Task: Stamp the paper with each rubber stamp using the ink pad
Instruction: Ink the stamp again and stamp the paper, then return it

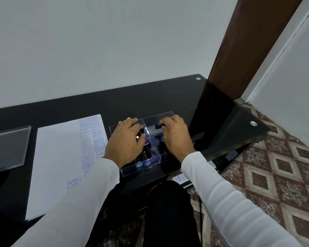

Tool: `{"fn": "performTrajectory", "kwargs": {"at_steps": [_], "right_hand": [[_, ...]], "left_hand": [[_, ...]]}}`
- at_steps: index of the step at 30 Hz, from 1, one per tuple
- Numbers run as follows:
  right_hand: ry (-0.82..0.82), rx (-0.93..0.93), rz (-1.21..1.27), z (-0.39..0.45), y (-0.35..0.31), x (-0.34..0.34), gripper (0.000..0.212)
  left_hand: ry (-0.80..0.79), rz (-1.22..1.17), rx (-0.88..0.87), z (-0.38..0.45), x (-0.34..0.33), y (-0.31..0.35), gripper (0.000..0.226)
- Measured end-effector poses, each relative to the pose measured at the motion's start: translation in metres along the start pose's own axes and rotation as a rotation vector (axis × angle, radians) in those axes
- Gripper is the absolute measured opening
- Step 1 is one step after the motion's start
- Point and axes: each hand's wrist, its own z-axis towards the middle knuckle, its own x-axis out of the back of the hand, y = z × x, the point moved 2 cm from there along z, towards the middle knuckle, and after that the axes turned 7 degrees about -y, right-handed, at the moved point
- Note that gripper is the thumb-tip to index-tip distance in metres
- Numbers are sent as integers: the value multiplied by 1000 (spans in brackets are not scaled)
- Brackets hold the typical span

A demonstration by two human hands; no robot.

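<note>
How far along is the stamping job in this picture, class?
Done: the paper already carries many purple prints along its right side, reading SAMPLE, AIR MAIL, FRAGILE and AMENDED.

In hand: both hands are in the clear divided box. The left hand lies over the stamps in its left compartment; the right hand pinches a small dark stamp.

Left: whether any stamp remains unused cannot be told.

Head camera looks steeply down, close over the table (168,97).
</note>
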Motion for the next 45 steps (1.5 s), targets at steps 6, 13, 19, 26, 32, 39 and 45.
{"fn": "performTrajectory", "kwargs": {"at_steps": [6,13,19,26,32,39,45], "right_hand": [[56,57,5,-7,-16,0,29],[134,140,101,-18,-72,-4,26],[50,185,163,-31,-141,-30,25],[-8,376,241,-53,-222,-86,25],[-128,475,288,-72,-282,-126,27],[-237,586,321,-96,-339,-156,26],[-316,616,317,-110,-368,-168,29]], "left_hand": [[54,-48,16,-12,9,-4,45],[140,-84,82,-60,36,-34,45],[206,-38,169,-113,68,-78,47],[242,2,351,-179,102,-143,47],[296,-7,477,-240,127,-187,47],[322,34,605,-298,139,-234,48],[347,-24,639,-329,134,-259,53]]}}
